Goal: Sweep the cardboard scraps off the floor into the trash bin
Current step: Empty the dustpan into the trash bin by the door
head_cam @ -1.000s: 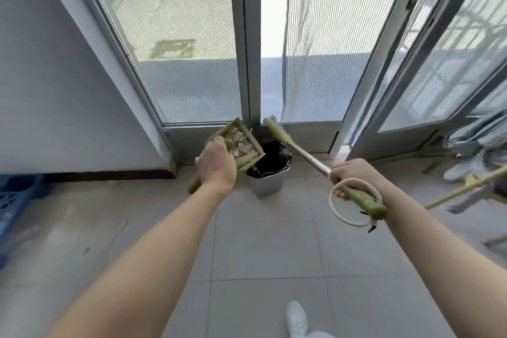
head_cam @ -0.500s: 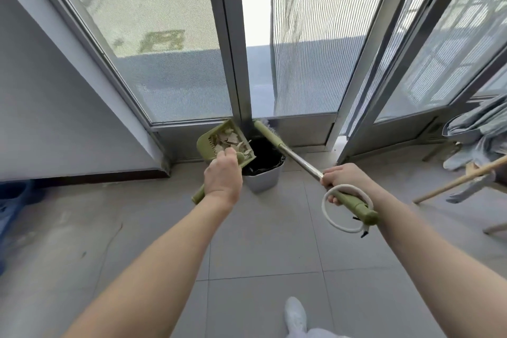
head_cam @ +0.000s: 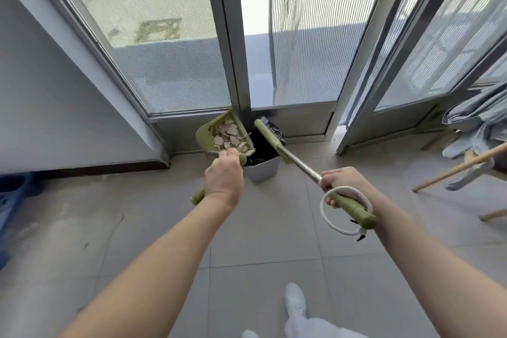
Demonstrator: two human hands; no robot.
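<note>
Both hands busy: left hand point(head_cam: 223, 177) clamped on the dustpan point(head_cam: 219, 134) handle, pan raised just past the fist, tilted at the trash bin point(head_cam: 262, 171) rim. Cardboard scraps point(head_cam: 230, 138) heaped inside it. Right hand point(head_cam: 344, 184) wrapped round the broom point(head_cam: 290, 155), head over the bin by the door frame.

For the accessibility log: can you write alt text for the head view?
A left hand holds a green dustpan full of cardboard scraps beside a black-lined trash bin. The right hand grips a broom whose head is in the bin, by glass doors.
</note>
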